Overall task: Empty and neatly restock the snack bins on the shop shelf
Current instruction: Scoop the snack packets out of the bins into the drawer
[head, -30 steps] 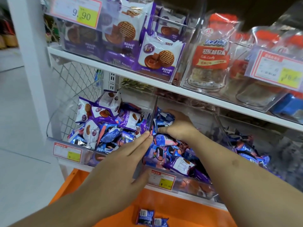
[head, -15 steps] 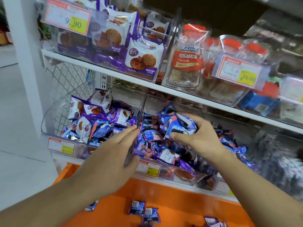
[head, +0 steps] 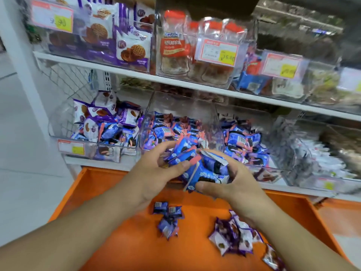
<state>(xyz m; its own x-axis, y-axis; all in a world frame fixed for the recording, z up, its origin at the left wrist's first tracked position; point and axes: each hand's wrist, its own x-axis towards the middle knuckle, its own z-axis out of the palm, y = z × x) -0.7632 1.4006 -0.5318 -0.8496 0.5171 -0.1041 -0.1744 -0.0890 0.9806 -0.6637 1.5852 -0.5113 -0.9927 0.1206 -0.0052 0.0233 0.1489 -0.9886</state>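
Observation:
A bunch of blue snack packets (head: 203, 169) hangs between both hands, in front of the middle clear bin (head: 148, 122) and above the orange tray (head: 117, 192). My left hand (head: 156, 173) curls round the bunch from the left, thumb on top. From the right and below, my right hand (head: 234, 184) grips the same bunch. The middle bin holds several more blue packets (head: 172, 130). A clear bin (head: 64, 122) on its left holds purple-and-white packets.
Loose blue packets (head: 168, 218) and purple packets (head: 234, 235) lie on the orange tray. A further bin of blue packets (head: 244, 141) stands to the right. The upper shelf (head: 175, 83) carries bins of biscuits and candy jars with price tags. A white post (head: 23, 65) stands at left.
My right hand has drawn a bunch of blue packets out of the middle bin toward me. My left hand left the bin's divider and closed on the bunch too.

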